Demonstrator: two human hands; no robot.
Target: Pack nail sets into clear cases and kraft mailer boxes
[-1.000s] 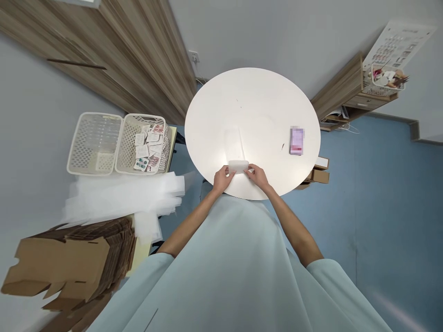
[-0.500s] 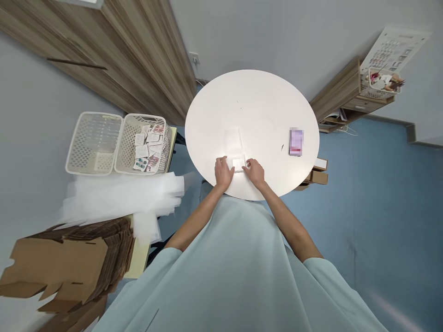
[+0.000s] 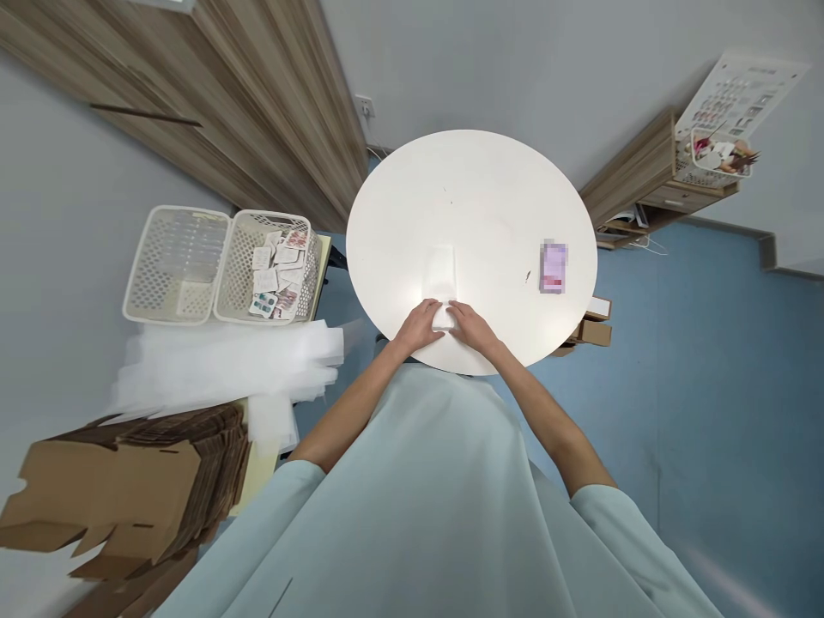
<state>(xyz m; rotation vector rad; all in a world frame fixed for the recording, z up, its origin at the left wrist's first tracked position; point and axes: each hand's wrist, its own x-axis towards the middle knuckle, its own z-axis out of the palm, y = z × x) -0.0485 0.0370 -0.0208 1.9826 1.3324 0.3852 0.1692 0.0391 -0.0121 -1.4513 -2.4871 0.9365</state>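
Note:
A thin translucent white sheet (image 3: 440, 268) lies lengthwise on the round white table (image 3: 476, 189). Its near end forms a small white bundle (image 3: 444, 318) between my hands. My left hand (image 3: 421, 326) grips the bundle's left side, with the thumb at the near edge and the fingers on top. On the right side my right hand (image 3: 469, 325) grips it the same way. The fingers cover part of the bundle, and whatever lies inside it cannot be made out.
A purple box-like item (image 3: 553, 267), blurred out, sits on the table's right. At left stand two white baskets, one (image 3: 175, 266) with clear trays, another (image 3: 274, 275) with small packs. White sheets (image 3: 238, 365) and flattened cardboard boxes (image 3: 129, 481) lie nearer. A wooden cabinet stands behind.
Both hands have moved slightly nearer to me and closer together. The white rectangle that showed on the sheet is now mostly covered by the sheet and my fingers.

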